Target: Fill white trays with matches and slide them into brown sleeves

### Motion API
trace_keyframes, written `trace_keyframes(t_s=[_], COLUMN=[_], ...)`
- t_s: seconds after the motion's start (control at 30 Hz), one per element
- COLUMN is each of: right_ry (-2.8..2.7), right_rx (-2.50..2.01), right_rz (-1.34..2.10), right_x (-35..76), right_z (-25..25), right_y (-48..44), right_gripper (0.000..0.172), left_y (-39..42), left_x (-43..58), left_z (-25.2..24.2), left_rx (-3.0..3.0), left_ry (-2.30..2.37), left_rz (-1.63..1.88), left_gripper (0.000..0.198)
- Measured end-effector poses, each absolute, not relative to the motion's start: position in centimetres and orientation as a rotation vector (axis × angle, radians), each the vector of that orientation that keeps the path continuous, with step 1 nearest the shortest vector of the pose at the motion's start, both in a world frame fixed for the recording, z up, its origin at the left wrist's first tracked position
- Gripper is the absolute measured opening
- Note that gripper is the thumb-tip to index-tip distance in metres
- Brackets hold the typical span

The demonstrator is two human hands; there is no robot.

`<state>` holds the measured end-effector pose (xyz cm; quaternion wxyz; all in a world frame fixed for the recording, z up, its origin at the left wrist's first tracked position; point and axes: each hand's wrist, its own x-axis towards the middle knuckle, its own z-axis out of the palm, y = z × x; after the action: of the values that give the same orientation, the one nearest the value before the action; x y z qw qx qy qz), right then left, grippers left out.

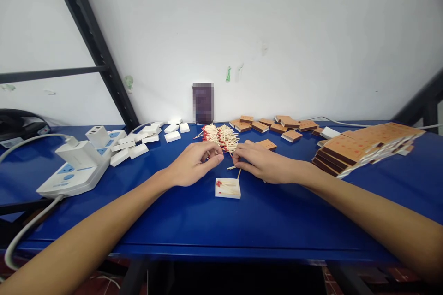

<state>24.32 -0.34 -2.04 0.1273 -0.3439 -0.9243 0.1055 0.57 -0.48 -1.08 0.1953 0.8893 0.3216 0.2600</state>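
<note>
A small white matchbox tray (227, 195) lies on the blue table in front of my hands, with a few red-tipped matches (226, 185) inside. Just beyond it, my right hand (259, 162) is closed, its fingertips pinched on matchsticks (239, 174) whose pale ends poke out below. My left hand (195, 162) hovers to the left, fingers curled and thumb slightly apart from them, with nothing visible in its grip. Behind both hands is a heap of loose matches (219, 136), with red heads mostly toward the left; the hands partly cover its near side.
White trays (173, 136) are scattered at the back left beside a power strip (74, 173) with plugs and cables. Orange-brown matchbox sleeves (290, 122) lie at the back right. Flattened sleeves are stacked (356, 145) at far right. A pixelated dark upright object (203, 103) leans against the wall.
</note>
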Motion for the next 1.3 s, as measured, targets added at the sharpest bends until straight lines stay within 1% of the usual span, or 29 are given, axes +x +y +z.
trace_keyframes(t_s=[0.1, 0.23, 0.43, 0.57, 0.63, 0.73, 0.8, 0.93, 1.03, 1.13, 1.2, 1.3], right_ry=[-2.664, -2.529, -2.331, -2.203, -2.192, -2.229, -2.266, -2.269, -2.16, -2.052, -2.045, -2.152], right_rx=[-1.017, -0.977, -0.95, -0.932, -0.9, -0.9, -0.889, -0.89, -0.925, -0.899, -0.879, -0.874], right_rz=[0.278, 0.277, 0.449, 0.627, 0.657, 0.606, 0.523, 0.454, 0.512, 0.65, 0.721, 0.711], right_x=[24.1, 23.5, 22.3, 22.2, 22.2, 22.5, 22.7, 22.9, 23.0, 23.0, 22.8, 22.3], right_z=[-1.9, -1.5, -1.1, -0.9, -0.8, -0.6, -0.5, -0.6, -0.8, -1.0, -1.2, -1.4], right_y=[-0.5, -1.1, -2.6, -2.9, -3.0, -3.1, -3.3, -3.5, -3.4, -3.4, -3.5, -4.0], right_gripper=[0.023, 0.021, 0.017, 0.013, 0.012, 0.021, 0.024, 0.016, 0.008, 0.003, 0.005, 0.009], left_y=[-0.1, -0.3, -1.0, -1.1, -1.0, -1.0, -1.0, -1.1, -1.0, -0.5, -0.2, 0.1], left_x=[0.8, 1.3, 1.7, 1.4, 1.3, 1.1, 1.1, 1.1, 1.0, 0.6, 0.4, 0.3], left_z=[-1.5, -1.6, -1.4, -1.2, -1.0, -0.8, -0.8, -0.7, -0.6, -0.5, -0.6, -0.8], left_rx=[2.515, 2.503, 2.529, 2.483, 2.449, 2.403, 2.368, 2.318, 2.31, 2.28, 2.277, 2.282], left_ry=[0.929, 0.912, 0.824, 0.801, 0.814, 0.839, 0.831, 0.792, 0.811, 0.92, 0.985, 1.053], left_rz=[0.713, 0.694, 0.883, 0.883, 0.871, 0.907, 0.96, 1.038, 1.081, 1.232, 1.302, 1.32], left_gripper=[0.027, 0.031, 0.031, 0.031, 0.03, 0.024, 0.019, 0.015, 0.016, 0.02, 0.026, 0.034])
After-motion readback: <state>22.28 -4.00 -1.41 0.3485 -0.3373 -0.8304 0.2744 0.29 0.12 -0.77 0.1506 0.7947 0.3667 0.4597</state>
